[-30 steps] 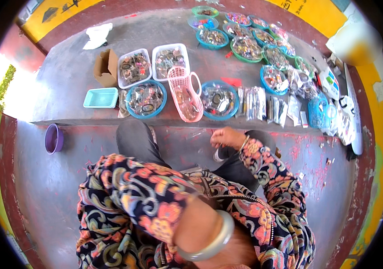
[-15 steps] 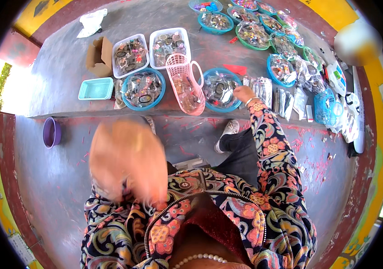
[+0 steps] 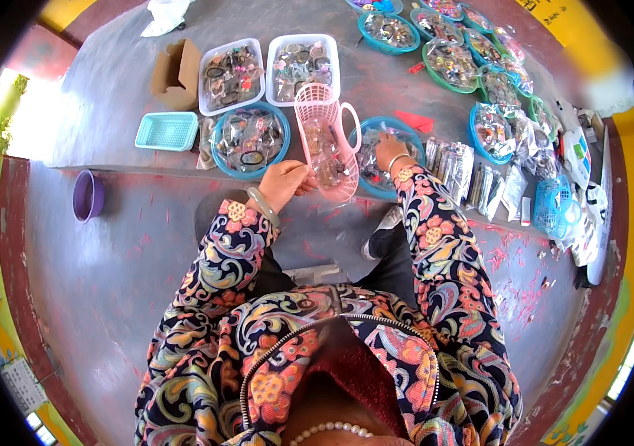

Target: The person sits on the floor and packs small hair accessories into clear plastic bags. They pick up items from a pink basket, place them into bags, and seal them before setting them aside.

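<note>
My left hand [image 3: 287,186] is at the lower left edge of a long pink plastic basket [image 3: 308,104], its fingers drawn together in a pinch. What they hold, if anything, is too small to name. Clear packets [image 3: 324,152] lie inside this pink basket, which has a loop handle on its right. My right hand [image 3: 391,152] reaches into a round blue basket [image 3: 415,137] of small bagged items, fingers bent down onto them; its grip is partly hidden. Left of the pink basket stands another round blue basket [image 3: 285,128], heaped with similar clear packets.
Two white trays [image 3: 334,46] of packets and an open cardboard box [image 3: 176,78] stand behind. A teal basket [image 3: 167,132] sits to the left. Silvery packets [image 3: 452,167], a red paper piece [image 3: 415,121] and several filled baskets lie rightward. A purple bucket [image 3: 88,197] is on the floor.
My left hand has swung from close to my body, where it was blurred, out to the pink basket. My right hand has moved further into the round blue basket. The view has shifted slightly.
</note>
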### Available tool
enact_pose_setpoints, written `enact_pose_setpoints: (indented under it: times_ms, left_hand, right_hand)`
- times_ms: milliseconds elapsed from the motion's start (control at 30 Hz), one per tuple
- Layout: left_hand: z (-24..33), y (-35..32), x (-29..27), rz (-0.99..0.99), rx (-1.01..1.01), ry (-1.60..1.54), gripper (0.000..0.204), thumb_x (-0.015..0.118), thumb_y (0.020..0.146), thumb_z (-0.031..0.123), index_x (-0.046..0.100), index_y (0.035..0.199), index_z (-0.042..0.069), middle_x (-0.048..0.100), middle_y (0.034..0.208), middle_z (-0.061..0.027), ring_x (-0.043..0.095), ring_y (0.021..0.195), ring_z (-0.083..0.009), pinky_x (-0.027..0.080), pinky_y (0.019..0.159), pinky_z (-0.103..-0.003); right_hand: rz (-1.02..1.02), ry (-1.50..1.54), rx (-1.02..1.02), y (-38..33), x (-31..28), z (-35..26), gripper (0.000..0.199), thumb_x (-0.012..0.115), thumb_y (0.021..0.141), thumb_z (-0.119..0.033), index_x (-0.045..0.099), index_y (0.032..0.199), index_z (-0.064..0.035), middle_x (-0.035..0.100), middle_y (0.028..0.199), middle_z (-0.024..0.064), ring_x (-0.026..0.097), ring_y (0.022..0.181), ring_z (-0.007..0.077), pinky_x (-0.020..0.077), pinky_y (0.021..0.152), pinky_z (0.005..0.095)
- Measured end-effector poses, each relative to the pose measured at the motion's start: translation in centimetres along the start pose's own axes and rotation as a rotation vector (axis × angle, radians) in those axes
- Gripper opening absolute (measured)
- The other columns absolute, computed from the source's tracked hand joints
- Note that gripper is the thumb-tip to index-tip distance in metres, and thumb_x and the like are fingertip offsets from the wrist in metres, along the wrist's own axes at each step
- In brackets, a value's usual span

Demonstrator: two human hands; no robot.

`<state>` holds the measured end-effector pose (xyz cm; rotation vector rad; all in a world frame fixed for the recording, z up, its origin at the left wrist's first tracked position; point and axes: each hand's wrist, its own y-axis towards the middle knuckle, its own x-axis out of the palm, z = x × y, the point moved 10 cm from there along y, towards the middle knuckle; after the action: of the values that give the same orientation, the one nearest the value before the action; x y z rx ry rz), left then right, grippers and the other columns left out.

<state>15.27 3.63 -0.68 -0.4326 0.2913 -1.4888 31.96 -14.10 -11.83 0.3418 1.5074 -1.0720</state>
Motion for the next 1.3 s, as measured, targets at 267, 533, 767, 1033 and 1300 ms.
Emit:
enact_pose_setpoints:
  times_ms: [267, 533, 767, 1033, 1300]
  left_hand:
    - [-1.1, 0.6, -1.2, 0.007, 0.108, 0.096, 0.028, 0.045, 0.083, 0.024, 0.059, 0.085, 0.000, 0.062, 0.074, -0.0059, 0.054, 0.059, -0.0098, 0.043, 0.053, -0.022]
    - [-1.7, 0.6, -0.5, 0.000, 0.069, 0.135, 0.031, 0.046, 0.084, 0.028, 0.059, 0.090, 0.000, 0.062, 0.081, -0.0087, 0.058, 0.071, -0.0135, 0.045, 0.063, -0.023]
    - [-2.1, -0.3, -0.8, -0.021, 0.090, 0.177, 0.030, 0.045, 0.085, 0.026, 0.058, 0.091, -0.001, 0.062, 0.083, -0.0098, 0.058, 0.072, -0.0145, 0.046, 0.063, -0.025]
    - [-2.1, -3.0, 0.4, -0.043, -0.020, 0.009, 0.042, 0.049, 0.082, 0.040, 0.056, 0.093, 0.001, 0.061, 0.085, -0.0078, 0.058, 0.074, -0.0135, 0.045, 0.063, -0.024]
    - [-1.5, -2.7, 1.8, -0.085, 0.043, -0.066, 0.038, 0.060, 0.078, 0.034, 0.056, 0.094, 0.001, 0.059, 0.081, -0.0024, 0.053, 0.068, -0.0086, 0.041, 0.052, -0.021]
  right_hand:
    - [0.162, -0.122, -0.247, 2.0, 0.0, -1.4, 0.021, 0.047, 0.074, -0.013, 0.062, 0.078, 0.0012, 0.059, 0.087, 0.0196, 0.057, 0.085, 0.0331, 0.0461, 0.075, 0.0391]
    - [0.407, 0.161, 0.031, -2.8, -4.5, 5.5, 0.027, 0.043, 0.075, -0.020, 0.064, 0.073, -0.0025, 0.061, 0.074, 0.0184, 0.060, 0.073, 0.0307, 0.0469, 0.067, 0.0396]
    - [0.491, 1.456, 0.234, -13.4, -6.7, 5.9, 0.032, 0.045, 0.082, -0.029, 0.064, 0.084, -0.0035, 0.062, 0.070, 0.0061, 0.059, 0.063, 0.0117, 0.0424, 0.055, 0.0229]
    - [0.180, 2.285, -0.111, -16.3, -8.2, -6.3, 0.018, 0.050, 0.084, -0.009, 0.057, 0.094, 0.0044, 0.061, 0.087, 0.0099, 0.055, 0.072, 0.0127, 0.0459, 0.067, 0.0231]
    - [0.086, 2.290, -0.195, -15.3, -9.1, -10.0, 0.018, 0.052, 0.084, -0.010, 0.058, 0.093, 0.0036, 0.060, 0.087, 0.0096, 0.057, 0.077, 0.0151, 0.0486, 0.071, 0.0262]
